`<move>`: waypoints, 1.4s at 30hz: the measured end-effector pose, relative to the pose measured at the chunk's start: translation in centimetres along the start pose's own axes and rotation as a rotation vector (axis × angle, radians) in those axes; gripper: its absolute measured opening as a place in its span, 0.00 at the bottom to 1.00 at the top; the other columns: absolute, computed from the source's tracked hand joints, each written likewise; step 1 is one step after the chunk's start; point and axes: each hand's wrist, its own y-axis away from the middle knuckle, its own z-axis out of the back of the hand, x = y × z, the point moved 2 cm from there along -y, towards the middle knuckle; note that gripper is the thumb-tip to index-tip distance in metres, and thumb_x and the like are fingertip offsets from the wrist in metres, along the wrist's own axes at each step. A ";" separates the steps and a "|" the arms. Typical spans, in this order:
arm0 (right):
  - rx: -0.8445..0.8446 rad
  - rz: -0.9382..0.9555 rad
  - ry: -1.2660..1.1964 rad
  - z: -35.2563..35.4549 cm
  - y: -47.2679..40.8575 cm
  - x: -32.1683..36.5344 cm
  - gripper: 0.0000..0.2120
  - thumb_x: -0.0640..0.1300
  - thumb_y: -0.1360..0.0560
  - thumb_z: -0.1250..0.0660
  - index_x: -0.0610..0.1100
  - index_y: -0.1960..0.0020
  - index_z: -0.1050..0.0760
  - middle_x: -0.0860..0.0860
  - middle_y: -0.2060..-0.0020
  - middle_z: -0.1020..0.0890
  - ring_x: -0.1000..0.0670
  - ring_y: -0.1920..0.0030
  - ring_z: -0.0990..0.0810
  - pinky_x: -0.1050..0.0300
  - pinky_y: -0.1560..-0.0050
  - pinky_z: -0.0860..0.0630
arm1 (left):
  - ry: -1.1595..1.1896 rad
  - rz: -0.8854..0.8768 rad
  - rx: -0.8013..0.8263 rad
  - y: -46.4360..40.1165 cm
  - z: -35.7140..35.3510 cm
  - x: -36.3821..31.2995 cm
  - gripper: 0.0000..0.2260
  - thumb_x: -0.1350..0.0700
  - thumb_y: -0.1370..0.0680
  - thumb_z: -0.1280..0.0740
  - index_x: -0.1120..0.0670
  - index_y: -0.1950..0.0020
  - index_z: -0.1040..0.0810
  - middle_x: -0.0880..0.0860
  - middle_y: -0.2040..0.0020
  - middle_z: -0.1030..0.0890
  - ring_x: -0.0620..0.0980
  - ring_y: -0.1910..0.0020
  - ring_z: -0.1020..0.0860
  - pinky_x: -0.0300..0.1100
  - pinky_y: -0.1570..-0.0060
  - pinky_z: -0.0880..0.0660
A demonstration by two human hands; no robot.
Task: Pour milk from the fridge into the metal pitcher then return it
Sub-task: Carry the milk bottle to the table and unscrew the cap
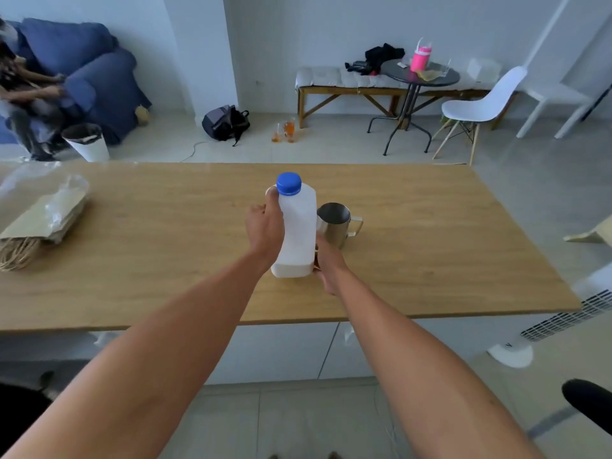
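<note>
A white plastic milk bottle (296,226) with a blue cap (289,183) stands upright on the wooden table (430,260), a little milk showing at its bottom. My left hand (266,226) grips its left side, thumb up near the cap. My right hand (326,263) holds the bottle's lower right corner. Just behind and to the right of the bottle stands the metal pitcher (336,223), its handle pointing right; the bottle and my right hand hide part of it.
A brown paper bag with plastic wrap (43,220) lies at the table's left end. Beyond the table are a blue sofa with a seated person (29,91), a white bin (86,142), a backpack (225,122), a bench, a round table (420,74) and white chairs.
</note>
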 end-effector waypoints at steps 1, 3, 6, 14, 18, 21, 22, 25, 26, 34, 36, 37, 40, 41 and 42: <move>-0.001 -0.005 0.004 0.1 -0.6 0.1 0.24 0.66 0.26 0.37 0.51 0.39 0.19 0.51 0.45 0.14 0.46 0.41 0.17 0.42 0.33 0.24 | 0.001 0.010 -0.003 -0.2 -0.3 0.2 0.24 0.42 0.17 0.37 0.52 0.66 0.41 0.55 0.66 0.36 0.51 0.66 0.36 0.44 0.66 0.38; -0.011 -0.017 0.009 0.3 -1.5 0.2 0.25 0.66 0.25 0.38 0.51 0.38 0.20 0.52 0.45 0.14 0.48 0.42 0.17 0.43 0.33 0.24 | 0.014 0.027 -0.005 -0.9 -0.8 0.8 0.23 0.42 0.17 0.37 0.52 0.66 0.41 0.54 0.67 0.37 0.52 0.65 0.36 0.45 0.64 0.38; -0.013 -0.044 0.004 0.5 -2.4 0.4 0.27 0.67 0.24 0.39 0.51 0.35 0.21 0.54 0.44 0.14 0.50 0.41 0.18 0.45 0.33 0.25 | 0.015 0.042 0.009 -2.0 -1.5 1.5 0.25 0.41 0.18 0.37 0.52 0.67 0.43 0.50 0.70 0.40 0.50 0.67 0.39 0.46 0.66 0.40; -0.007 -0.055 0.018 0.6 -4.0 0.4 0.34 0.71 0.25 0.40 0.50 0.29 0.25 0.54 0.42 0.16 0.51 0.39 0.20 0.45 0.32 0.26 | -0.022 0.006 0.017 -3.3 -2.2 2.4 0.26 0.40 0.18 0.37 0.52 0.68 0.44 0.50 0.71 0.41 0.51 0.67 0.40 0.45 0.67 0.42; -0.037 -0.044 0.028 0.7 -3.8 0.8 0.31 0.69 0.25 0.40 0.48 0.35 0.22 0.54 0.47 0.15 0.50 0.44 0.18 0.48 0.37 0.23 | -0.040 -0.005 0.019 -3.2 -2.2 2.4 0.25 0.41 0.17 0.39 0.54 0.67 0.42 0.52 0.71 0.41 0.51 0.68 0.40 0.44 0.69 0.42; -0.184 0.160 0.136 0.9 -1.9 3.0 0.18 0.57 0.19 0.43 0.44 0.55 0.26 0.52 0.63 0.21 0.50 0.60 0.23 0.56 0.59 0.27 | -0.050 -0.014 0.036 -3.1 -1.9 2.5 0.22 0.45 0.16 0.42 0.53 0.65 0.45 0.53 0.69 0.40 0.50 0.69 0.41 0.41 0.72 0.42; -0.291 0.277 0.223 1.1 -1.1 4.1 0.17 0.54 0.17 0.44 0.45 0.59 0.29 0.51 0.64 0.23 0.49 0.62 0.25 0.55 0.62 0.31 | -0.045 -0.012 0.044 -3.0 -1.9 2.6 0.21 0.46 0.17 0.43 0.54 0.64 0.46 0.54 0.68 0.41 0.50 0.70 0.41 0.40 0.73 0.42; -0.520 0.600 0.456 1.1 1.0 8.2 0.15 0.52 0.16 0.43 0.46 0.56 0.28 0.51 0.61 0.20 0.47 0.59 0.24 0.53 0.60 0.32 | 0.003 0.007 0.061 -2.9 -1.8 2.6 0.17 0.51 0.19 0.44 0.53 0.65 0.46 0.54 0.69 0.42 0.49 0.70 0.42 0.41 0.72 0.41; -0.524 0.682 0.539 0.6 1.3 9.7 0.14 0.54 0.16 0.43 0.46 0.53 0.27 0.52 0.60 0.18 0.47 0.59 0.22 0.53 0.60 0.31 | 0.021 0.011 0.065 -2.9 -1.8 2.7 0.16 0.53 0.20 0.44 0.53 0.66 0.45 0.53 0.69 0.42 0.49 0.71 0.42 0.42 0.72 0.42; -0.495 0.898 1.360 -3.8 1.3 14.1 0.25 0.66 0.18 0.45 0.45 0.42 0.29 0.50 0.65 0.24 0.43 0.68 0.25 0.52 0.66 0.32 | 0.099 0.026 0.015 -3.0 -2.2 3.5 0.17 0.59 0.20 0.46 0.52 0.68 0.44 0.49 0.72 0.41 0.47 0.72 0.43 0.39 0.74 0.41; -0.495 1.013 1.411 -3.8 0.6 14.2 0.21 0.63 0.17 0.45 0.46 0.50 0.29 0.50 0.70 0.26 0.44 0.71 0.27 0.54 0.68 0.34 | 0.104 0.024 -0.015 -3.1 -2.4 3.6 0.16 0.59 0.20 0.46 0.52 0.67 0.43 0.50 0.71 0.40 0.48 0.70 0.42 0.40 0.73 0.41; -0.469 1.078 1.430 -3.7 0.2 14.3 0.19 0.61 0.17 0.44 0.46 0.54 0.31 0.51 0.73 0.28 0.44 0.74 0.28 0.55 0.70 0.35 | 0.112 0.030 -0.030 -3.1 -2.5 3.7 0.16 0.59 0.20 0.46 0.52 0.67 0.43 0.49 0.71 0.39 0.48 0.70 0.41 0.40 0.73 0.41; -0.360 1.229 1.400 -3.0 -1.2 14.8 0.18 0.56 0.19 0.39 0.46 0.62 0.34 0.51 0.78 0.32 0.45 0.78 0.34 0.58 0.73 0.37 | 0.119 0.052 -0.073 -3.3 -2.8 3.7 0.18 0.62 0.19 0.45 0.52 0.68 0.43 0.43 0.75 0.40 0.45 0.73 0.42 0.37 0.74 0.41; -0.325 1.265 1.380 -2.9 -1.6 15.0 0.18 0.55 0.19 0.38 0.46 0.64 0.34 0.51 0.79 0.33 0.46 0.79 0.35 0.59 0.73 0.38 | 0.110 0.044 -0.081 -3.3 -2.9 3.5 0.19 0.63 0.18 0.45 0.53 0.68 0.43 0.42 0.77 0.40 0.43 0.75 0.42 0.35 0.75 0.41; -0.296 1.297 1.358 -2.9 -1.9 15.1 0.19 0.54 0.20 0.38 0.45 0.65 0.34 0.52 0.79 0.34 0.46 0.79 0.35 0.59 0.74 0.39 | 0.103 0.034 -0.088 -3.4 -3.0 3.4 0.19 0.64 0.18 0.46 0.53 0.68 0.43 0.41 0.78 0.41 0.42 0.76 0.43 0.34 0.76 0.42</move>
